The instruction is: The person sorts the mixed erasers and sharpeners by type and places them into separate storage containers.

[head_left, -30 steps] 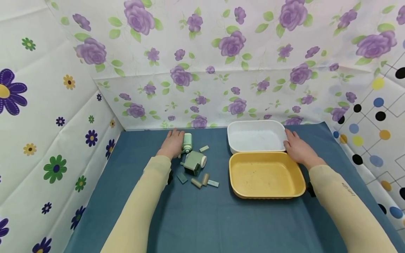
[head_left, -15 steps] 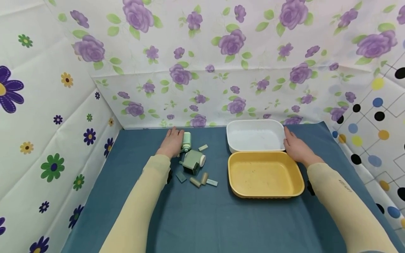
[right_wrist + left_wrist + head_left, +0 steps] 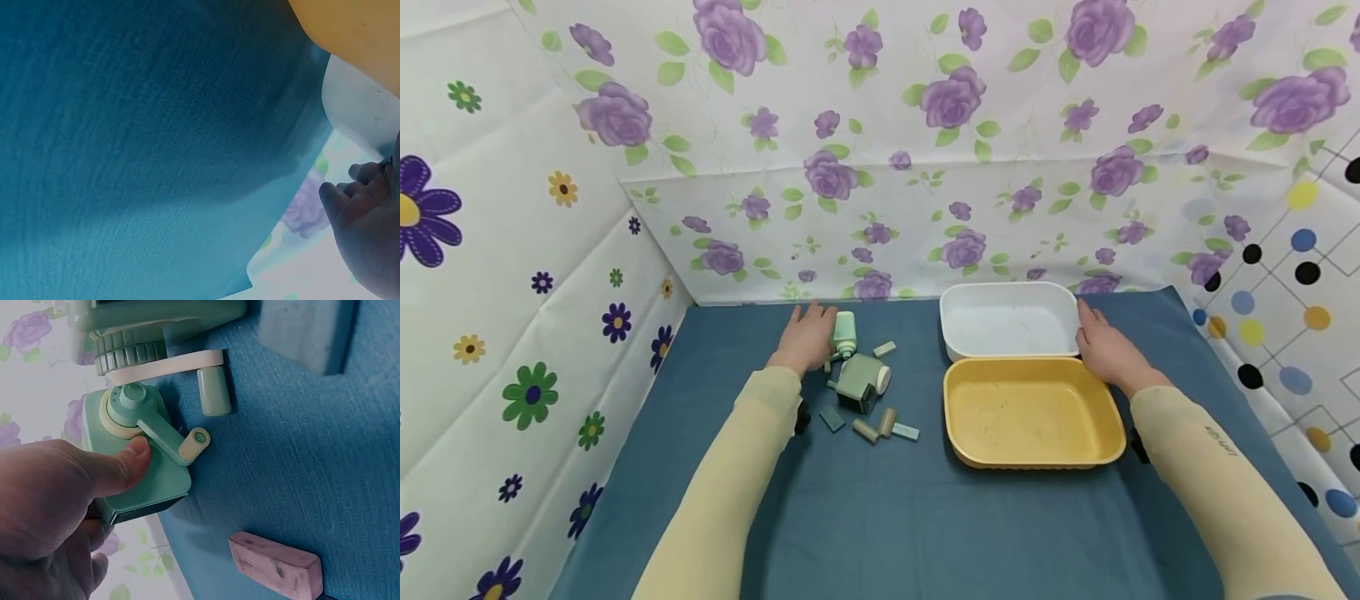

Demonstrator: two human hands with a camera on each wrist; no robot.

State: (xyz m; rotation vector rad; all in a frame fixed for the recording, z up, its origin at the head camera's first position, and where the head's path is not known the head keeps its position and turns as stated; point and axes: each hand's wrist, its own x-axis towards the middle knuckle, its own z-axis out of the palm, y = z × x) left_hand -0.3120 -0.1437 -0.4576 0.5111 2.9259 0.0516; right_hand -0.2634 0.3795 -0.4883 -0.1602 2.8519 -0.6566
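Note:
In the head view, my left hand [image 3: 803, 337] is at the left side of a small light-green crank device [image 3: 845, 330]. The left wrist view shows its thumb [image 3: 128, 465] against the front of that device [image 3: 147, 481], below the crank, with the other fingers bent by its dark base and partly hidden. Touching the small device's crank end is a larger green crank device [image 3: 861, 377]. My right hand [image 3: 1108, 354] rests its extended fingers at the right wall of the white bin [image 3: 1009, 321]; the right wrist view shows these fingers [image 3: 359, 197] loosely bent beside the bin [image 3: 362, 103].
A yellow bin [image 3: 1033, 412] stands directly in front of the white one. Around the larger device lie several small blocks: a pale one [image 3: 884, 350], a blue-grey one [image 3: 832, 418], a light-blue one [image 3: 906, 432] and two tan ones [image 3: 866, 431]. Patterned cloth walls border the table.
The head view has shifted slightly. Both hands, the bins and the small objects keep their places.

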